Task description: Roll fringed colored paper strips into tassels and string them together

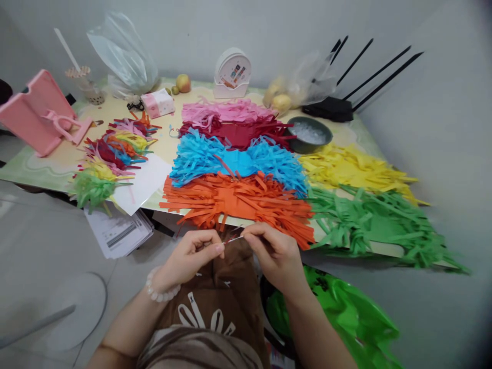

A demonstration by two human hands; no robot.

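Note:
My left hand (197, 252), with a beaded bracelet at the wrist, pinches one end of a thin red and white string (233, 239). My right hand (275, 254) pinches its other end, and the string runs short between them above my lap. Just beyond both hands, at the table's front edge, lies orange fringed paper (236, 201). Behind it are blue fringed paper (238, 160), dark red fringed paper (240, 134) and pink fringed paper (230, 110). Yellow fringed paper (353, 166) and green fringed paper (384, 223) spread to the right.
Multicoloured tassels (119, 148) lie at left on the table (49, 166) beside a white sheet (144, 182). A pink stand (38, 115), a drink cup (86, 87), a dark bowl (309, 134) and a black router (330, 109) stand around. A green bag (346, 312) sits below right.

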